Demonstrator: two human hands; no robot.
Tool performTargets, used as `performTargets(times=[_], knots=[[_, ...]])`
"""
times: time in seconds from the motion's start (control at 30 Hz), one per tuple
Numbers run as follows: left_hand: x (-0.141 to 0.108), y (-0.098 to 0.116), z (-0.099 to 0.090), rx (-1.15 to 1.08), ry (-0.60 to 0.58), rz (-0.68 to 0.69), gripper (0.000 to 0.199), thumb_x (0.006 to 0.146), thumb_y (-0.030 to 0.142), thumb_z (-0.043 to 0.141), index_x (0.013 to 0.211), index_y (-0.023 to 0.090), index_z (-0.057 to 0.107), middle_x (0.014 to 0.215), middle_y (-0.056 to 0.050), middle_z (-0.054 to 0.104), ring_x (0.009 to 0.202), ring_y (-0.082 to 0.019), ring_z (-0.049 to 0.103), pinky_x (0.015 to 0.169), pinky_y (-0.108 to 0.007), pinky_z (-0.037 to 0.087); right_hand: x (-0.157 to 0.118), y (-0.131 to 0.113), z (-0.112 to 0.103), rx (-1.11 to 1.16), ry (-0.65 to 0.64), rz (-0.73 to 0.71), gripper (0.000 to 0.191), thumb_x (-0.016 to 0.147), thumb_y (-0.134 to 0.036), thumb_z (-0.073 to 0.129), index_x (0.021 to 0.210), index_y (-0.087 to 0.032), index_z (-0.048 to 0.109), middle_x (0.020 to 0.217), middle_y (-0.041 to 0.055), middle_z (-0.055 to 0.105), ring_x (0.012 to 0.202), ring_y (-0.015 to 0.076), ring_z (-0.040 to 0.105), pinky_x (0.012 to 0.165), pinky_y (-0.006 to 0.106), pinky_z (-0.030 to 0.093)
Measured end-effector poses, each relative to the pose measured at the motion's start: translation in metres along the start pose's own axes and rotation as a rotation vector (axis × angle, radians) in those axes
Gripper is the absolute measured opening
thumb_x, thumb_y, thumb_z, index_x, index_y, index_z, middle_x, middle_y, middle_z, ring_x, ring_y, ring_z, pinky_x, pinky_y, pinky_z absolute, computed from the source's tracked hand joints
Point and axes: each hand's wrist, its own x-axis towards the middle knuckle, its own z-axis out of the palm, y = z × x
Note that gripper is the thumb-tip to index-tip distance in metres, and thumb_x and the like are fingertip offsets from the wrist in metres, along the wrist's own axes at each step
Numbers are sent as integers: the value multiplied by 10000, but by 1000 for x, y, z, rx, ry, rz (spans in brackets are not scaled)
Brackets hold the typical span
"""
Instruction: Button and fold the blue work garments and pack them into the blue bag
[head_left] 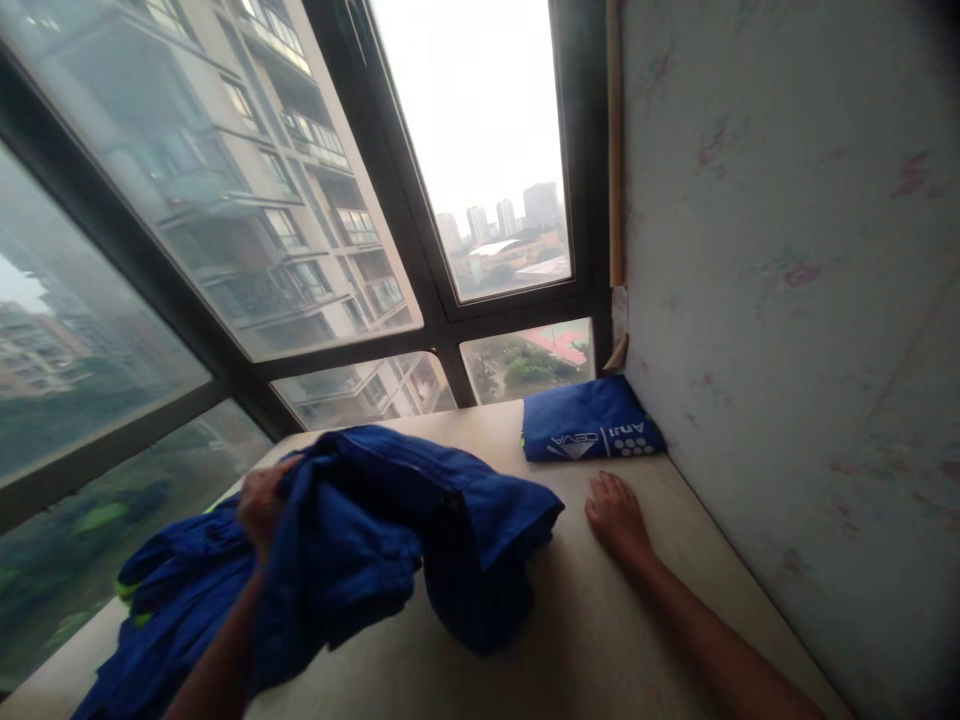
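A blue garment (pixel 360 530) with bright yellow-green trim lies crumpled over the left half of the wooden surface, part of it lifted and draping. My left hand (pixel 264 500) is closed on a bunched part of this garment, its fingertips partly hidden by the cloth. On the right, my right hand (pixel 616 510) rests on the surface with its fingers stretched out, holding nothing. Just beyond it sits a folded blue garment (pixel 589 420) with white printed lettering, close to the fingertips but apart from them.
The pale wooden surface (pixel 630 640) runs up to dark-framed windows (pixel 442 320) at the front and left. A wall with floral paper (pixel 787 350) bounds the right side. Outside the glass stand tall buildings and trees.
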Motion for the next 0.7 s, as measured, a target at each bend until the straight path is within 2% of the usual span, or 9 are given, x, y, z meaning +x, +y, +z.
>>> performTargets(times=[0.07,0.1,0.17,0.27,0.37,0.47,0.53,0.6,0.7], knots=[[-46,3,13,78,-242,3,313,918,237,475,1154,138,655,974,-43,620,809,-181,626,686,-275,508,1,0,-1,6,-24,12,396,896,-275,468,1226,-116,618,1379,172,543,1301,292,429,1101,403,262],[-71,5,19,97,-414,16,358,884,197,473,1193,158,650,1017,-60,632,813,-189,644,694,-280,517,2,0,-1,7,-34,17,394,899,-279,466,1224,-117,619,1384,171,539,1306,293,424,1103,404,259],[-118,12,29,85,-774,69,508,794,116,477,1278,198,611,1156,-86,652,927,-222,678,809,-317,540,2,0,0,8,-45,20,390,903,-283,465,1224,-124,620,1393,169,532,1313,293,418,1104,408,260],[-170,28,27,-41,-1033,138,669,667,70,515,1311,233,588,1301,-75,640,1173,-264,619,1016,-352,480,2,-1,-2,16,-46,15,385,904,-276,466,1227,-135,620,1402,167,527,1318,292,415,1100,413,268],[-188,48,6,-147,-1097,184,632,652,77,535,1254,246,624,1282,-68,662,1162,-275,631,1022,-347,478,2,-1,-4,18,-44,11,384,908,-272,459,1227,-135,623,1405,173,525,1319,297,414,1091,424,284],[-191,71,-16,-209,-1022,226,432,763,155,537,1163,257,665,1180,-78,704,1045,-275,680,932,-350,528,1,0,-4,9,-58,13,411,906,-271,465,1264,-126,607,1413,182,520,1327,302,411,1084,431,294],[-199,89,-23,-280,-983,244,361,835,220,515,1162,257,664,1155,-94,709,1014,-269,688,902,-346,541,1,1,-3,-3,-70,15,430,902,-277,474,1284,-125,598,1420,181,515,1334,304,407,1086,431,295],[-217,110,-20,-383,-1033,244,429,793,216,573,1215,245,643,1201,-108,696,1060,-274,676,926,-336,533,1,3,-1,-10,-76,14,439,901,-284,474,1293,-126,596,1424,177,513,1338,306,406,1094,428,289],[-257,143,0,-428,-1234,150,662,631,110,638,1284,222,611,1291,-120,657,1166,-300,629,992,-343,497,0,3,-1,21,-73,14,450,901,-280,461,1292,-102,597,1420,188,515,1339,314,403,1109,430,274]])
